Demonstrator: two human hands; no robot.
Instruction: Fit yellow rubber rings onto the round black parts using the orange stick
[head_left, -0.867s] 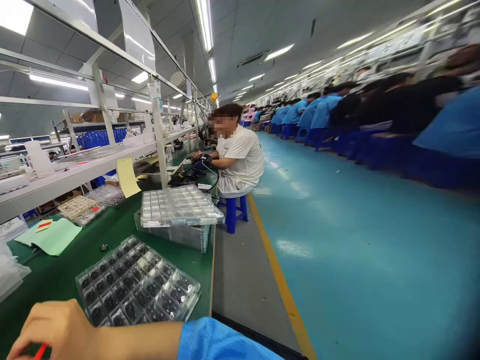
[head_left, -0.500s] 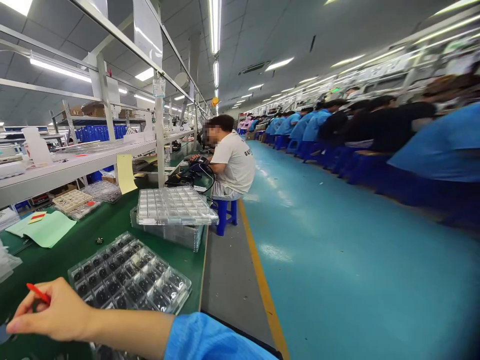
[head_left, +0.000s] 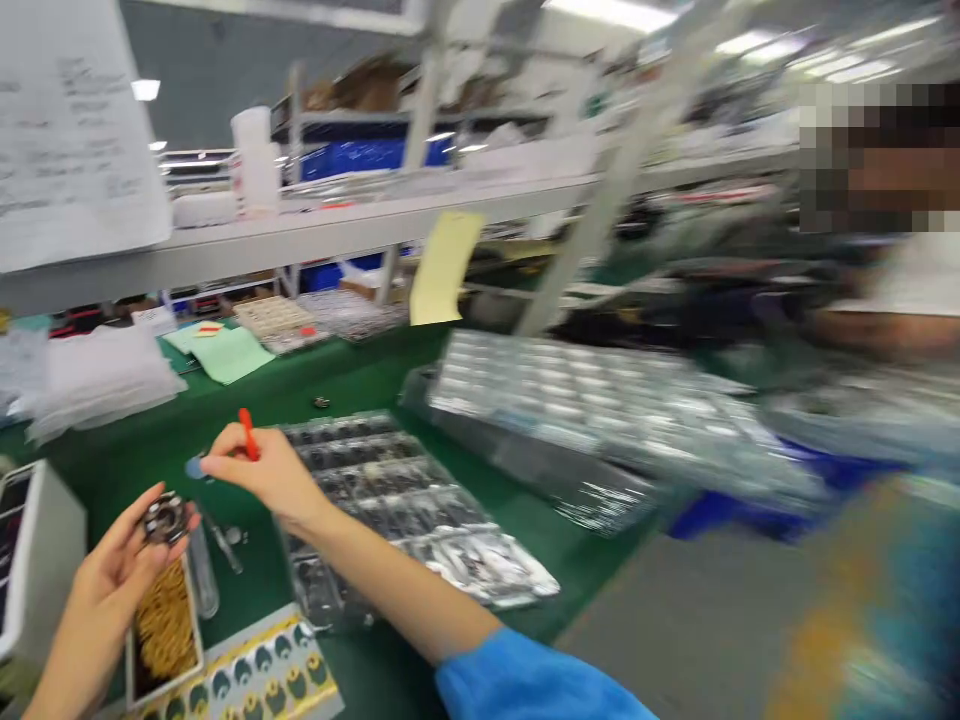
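Sticker sheet (head_left: 251,680) with rows of dark and yellow round labels, flat at the near edge of the green tabletop (head_left: 360,380). Just left of it, narrow tray (head_left: 165,630) of gold-coloured small parts.

Left hand (head_left: 124,570), palm up above that tray, fingers curled round a small round metal part (head_left: 165,518) held at the fingertips. White box (head_left: 37,560) stands to its left, near the left edge.

Right hand (head_left: 266,475), blue sleeve (head_left: 525,680) on the forearm, fingers pinched shut on a red pen (head_left: 246,432) that sticks upward; a small blue tip shows at the fingertips, too blurred to identify. The two hands are near each other but apart.

Clear tube (head_left: 202,570) lies on the tabletop between the hands.

Clear plastic tray (head_left: 405,500) of dark parts in rows of pockets, directly under and beyond the right forearm.

Stack of clear empty trays (head_left: 592,410), further right, motion-blurred.

Small dark round item (head_left: 321,402) alone on the green surface behind the parts tray.

Green paper (head_left: 229,352) and white plastic bags (head_left: 97,375) toward the far left.

Yellow note (head_left: 444,265) hanging from the white shelf (head_left: 337,225) above the far edge.

Another person (head_left: 892,290) in a white shirt, far right, blurred.
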